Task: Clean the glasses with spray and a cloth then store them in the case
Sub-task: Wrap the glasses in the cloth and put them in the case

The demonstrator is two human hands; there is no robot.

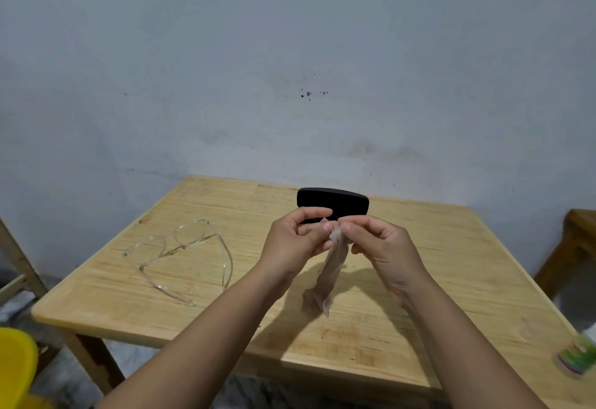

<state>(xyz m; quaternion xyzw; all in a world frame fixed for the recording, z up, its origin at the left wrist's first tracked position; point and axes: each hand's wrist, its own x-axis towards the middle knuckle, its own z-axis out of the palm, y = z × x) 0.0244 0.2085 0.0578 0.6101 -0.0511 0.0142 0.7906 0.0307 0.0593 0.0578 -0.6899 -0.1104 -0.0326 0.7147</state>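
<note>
Step in hand: you are readying the cloth [332,266], holding it up by its top edge above the surface [419,247]; the wiping itself does not look begun.
Left hand [295,242]: your fingers are curled in a narrow grip, thumb and fingertips pinching the top of the cloth.
Right hand [379,244]: same narrow pinch on the cloth's top edge, touching or nearly touching your left fingertips.
Cloth: it hangs down in a bunched strip from both grips; its lower end reaches the surface or hangs just above it, I cannot tell which.
Glasses [180,257]: clear-framed, lying on the surface well to the left of your hands, arms unfolded, nothing touching them.
Case [333,202]: black, shut as far as I can see, sitting at the far side of the surface just behind your hands.
Spray: a blurred green-and-white thing [579,358] sits at the near right corner; it may be the bottle, but it is too blurred to say.
Next move: likely spread the cloth flat between your fingers, then free one hand to reach left for the glasses, lifting them by the frame and not the lenses.
</note>
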